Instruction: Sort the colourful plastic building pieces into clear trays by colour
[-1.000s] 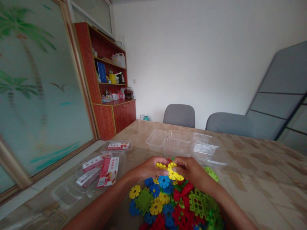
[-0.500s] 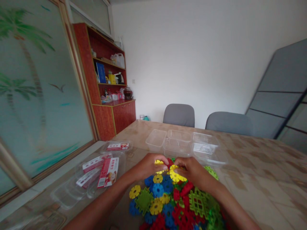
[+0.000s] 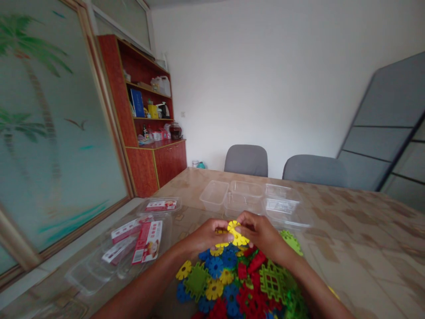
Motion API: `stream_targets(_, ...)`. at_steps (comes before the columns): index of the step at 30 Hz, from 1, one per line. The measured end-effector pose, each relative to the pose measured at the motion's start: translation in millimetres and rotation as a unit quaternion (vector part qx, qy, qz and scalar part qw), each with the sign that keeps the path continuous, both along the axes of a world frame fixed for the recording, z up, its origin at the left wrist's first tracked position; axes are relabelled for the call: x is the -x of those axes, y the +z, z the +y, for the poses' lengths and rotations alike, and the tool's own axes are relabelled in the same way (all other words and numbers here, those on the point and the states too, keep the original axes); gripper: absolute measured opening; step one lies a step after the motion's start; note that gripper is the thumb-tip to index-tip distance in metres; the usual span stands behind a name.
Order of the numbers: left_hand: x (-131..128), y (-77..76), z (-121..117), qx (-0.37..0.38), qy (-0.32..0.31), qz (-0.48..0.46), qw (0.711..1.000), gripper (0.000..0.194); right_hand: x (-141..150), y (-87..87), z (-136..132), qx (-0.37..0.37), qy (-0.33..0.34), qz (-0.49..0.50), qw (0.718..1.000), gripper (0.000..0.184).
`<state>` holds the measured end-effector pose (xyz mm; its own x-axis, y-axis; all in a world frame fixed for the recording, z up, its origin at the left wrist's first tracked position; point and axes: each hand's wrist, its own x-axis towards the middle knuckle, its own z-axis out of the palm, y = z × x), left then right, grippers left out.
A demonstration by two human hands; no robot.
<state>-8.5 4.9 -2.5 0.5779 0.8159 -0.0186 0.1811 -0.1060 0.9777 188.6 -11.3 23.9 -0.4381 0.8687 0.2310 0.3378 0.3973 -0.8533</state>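
Observation:
My left hand (image 3: 207, 235) and my right hand (image 3: 258, 230) meet above a heap of interlocking plastic building pieces (image 3: 229, 279). Between their fingers they hold a yellow snowflake-shaped plastic piece (image 3: 237, 233), with a second yellow piece (image 3: 222, 244) partly hidden under my left fingers. The heap mixes blue, red, green and yellow snowflake and lattice-square pieces. A green lattice piece (image 3: 291, 242) lies apart, just beyond my right hand.
Several transparent plastic boxes (image 3: 245, 199) stand beyond my hands. To the left lie clear packs with red-and-white labels (image 3: 148, 241). The patterned table (image 3: 352, 239) ends at a window with a painted palm. Grey chairs (image 3: 282, 161) stand across it.
My hands have lifted the yellow pieces up off the heap and brought them closer together. The yellow piece now shows between my fingers. The view has turned slightly.

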Motion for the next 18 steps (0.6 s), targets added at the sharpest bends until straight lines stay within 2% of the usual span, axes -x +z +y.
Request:
stream_targets(8, -3, 0.9, -3, 0.057, 0.054, -0.016, 0.997, 0.057, 7, -6.5, 1, 0.006, -0.014, 0.023, 1.000, 0.025)
stream_targets(14, 6, 10.0, 6, 0.018, 0.134, -0.013, 0.991, 0.056, -4, 7.0, 5, -0.054, -0.089, -0.003, 0.995, 0.014)
stream_targets(18, 19, 23.1, 31, -0.026, 0.217, 0.026, 0.976, 0.042, -10, 15.6, 6, -0.089, -0.105, -0.028, 0.990, 0.012)
